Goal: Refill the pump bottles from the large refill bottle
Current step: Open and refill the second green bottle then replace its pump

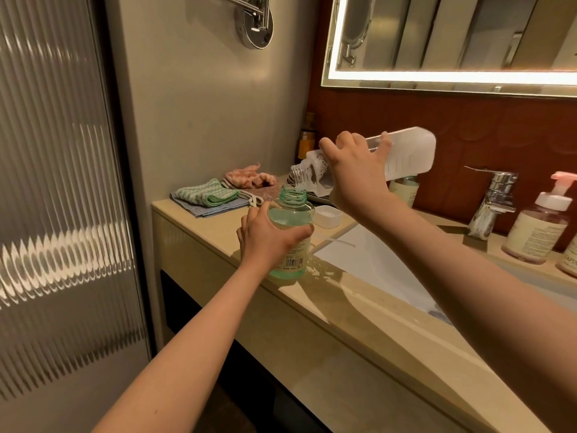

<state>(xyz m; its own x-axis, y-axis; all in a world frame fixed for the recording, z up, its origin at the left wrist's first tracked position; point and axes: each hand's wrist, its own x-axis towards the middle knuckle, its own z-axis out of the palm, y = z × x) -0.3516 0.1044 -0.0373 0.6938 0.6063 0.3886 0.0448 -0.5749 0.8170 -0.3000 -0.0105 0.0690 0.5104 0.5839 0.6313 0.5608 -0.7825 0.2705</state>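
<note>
A green transparent bottle (292, 226) stands uncapped on the beige counter (359, 310), partly filled with liquid. My left hand (268, 237) grips its body from the left. My right hand (356, 170) holds the large translucent white refill bottle (409, 154) tipped nearly level, its open neck just above the green bottle's mouth. A pink pump bottle (538, 226) stands at the right beside the tap, and another bottle (571, 260) is cut off at the frame's right edge.
A white cap (327, 215) lies behind the green bottle. A white pump tube (335, 241) lies at the sink's left edge. Folded cloths (212, 195) lie at the counter's back left. The sink (390, 270) and chrome tap (493, 198) are at right. Water is spilled on the counter's front.
</note>
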